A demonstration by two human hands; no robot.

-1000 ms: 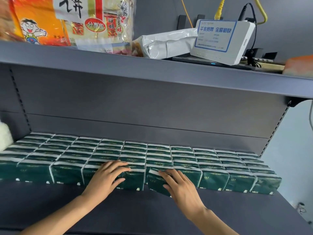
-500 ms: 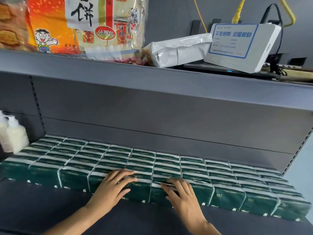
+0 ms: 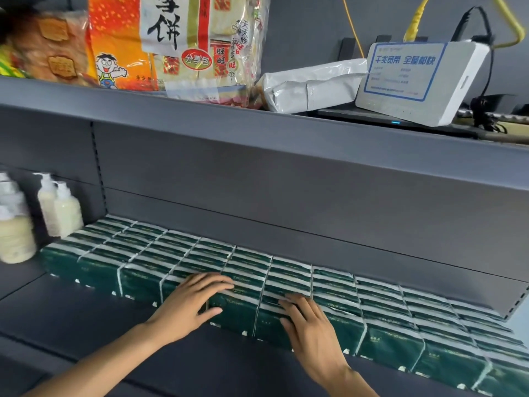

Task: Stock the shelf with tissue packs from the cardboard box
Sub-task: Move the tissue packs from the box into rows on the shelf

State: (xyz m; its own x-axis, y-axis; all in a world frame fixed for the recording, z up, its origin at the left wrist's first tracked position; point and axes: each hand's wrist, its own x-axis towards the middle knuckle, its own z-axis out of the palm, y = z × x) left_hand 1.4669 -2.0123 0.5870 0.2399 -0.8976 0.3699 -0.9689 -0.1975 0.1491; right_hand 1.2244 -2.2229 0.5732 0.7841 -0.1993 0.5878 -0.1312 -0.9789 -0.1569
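Dark green tissue packs (image 3: 380, 316) with white edges fill the grey shelf (image 3: 86, 319) in several tight rows from left to right. My left hand (image 3: 189, 302) lies flat with straight fingers on the front-row packs near the middle. My right hand (image 3: 309, 325) rests the same way on the front-row packs just to the right. Neither hand holds a pack. The cardboard box is out of view.
Cream pump bottles (image 3: 61, 210) stand at the shelf's left end. On the upper shelf (image 3: 257, 124) sit snack bags (image 3: 177, 47), a silver foil pouch (image 3: 309, 84) and a white router box (image 3: 415, 78) with cables. A bare strip of shelf runs in front of the packs.
The view has swung left and down, bringing the pump bottles into sight. Both hands stay flat on the front-row packs; the tilted pack under my right hand now sits level in the row.
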